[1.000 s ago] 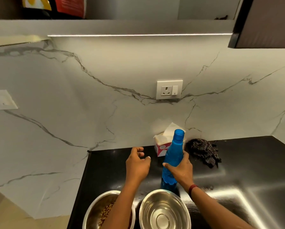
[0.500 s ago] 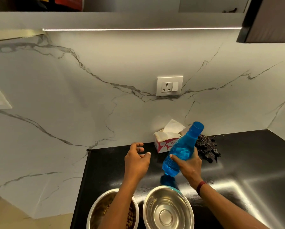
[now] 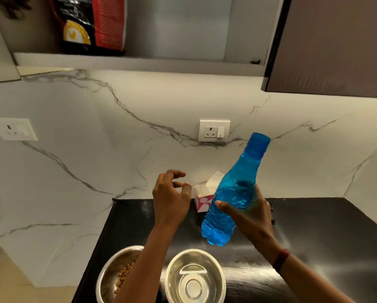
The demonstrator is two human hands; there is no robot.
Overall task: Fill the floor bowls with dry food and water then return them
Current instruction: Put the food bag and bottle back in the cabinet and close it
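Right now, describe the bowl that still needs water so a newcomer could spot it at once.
Find the black counter under the marble wall. Two steel bowls sit at its near edge; take the right-hand bowl, below the blue bottle held in the right hand. Its inside is bare shiny metal, while the left bowl holds brown dry food.
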